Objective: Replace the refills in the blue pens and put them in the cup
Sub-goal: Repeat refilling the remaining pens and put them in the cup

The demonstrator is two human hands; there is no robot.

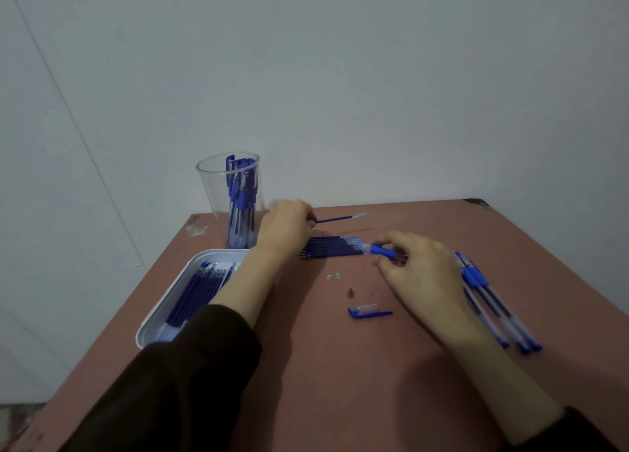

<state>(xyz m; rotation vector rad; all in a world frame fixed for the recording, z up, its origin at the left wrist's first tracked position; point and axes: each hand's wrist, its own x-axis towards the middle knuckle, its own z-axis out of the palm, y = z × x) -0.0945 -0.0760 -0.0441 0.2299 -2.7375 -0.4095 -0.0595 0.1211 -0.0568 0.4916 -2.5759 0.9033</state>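
**Q:** Hands?
**A:** My left hand [284,228] has its fingers curled round one end of a refill [340,218]. The rest of the refill pokes out toward my right hand. Can't tell if it touches the tabletop [340,383]. My right hand [418,264] pinches a pen [383,250] at its blue grip, fingertips bent round it.

**Q:** Cup?
**A:** The cup [212,186] stands upright just beyond my left hand and a bit to its left, near the far tabletop edge. It's clear plastic with a bunch of pens [242,196] standing in it.

**Q:** Between the hands?
**A:** A row of loose refills [332,247] lies flat, side by side. It runs from my left hand across to the pen in my right hand.

**Q:** Nearer you?
**A:** A blue cap [369,312] lies nearer me than my right hand. A small metal tip [350,293] sits between the cap and the row. There are pale bits beside the tip, too small to tell.

**Q:** Outer sides?
**A:** A white tray [155,315] lies under my left forearm, with tray refills [200,291] packed side by side in it. Three pens [493,302] lie side by side just right of my right hand, partly hidden by the wrist. Both arms have dark sleeves [190,366].
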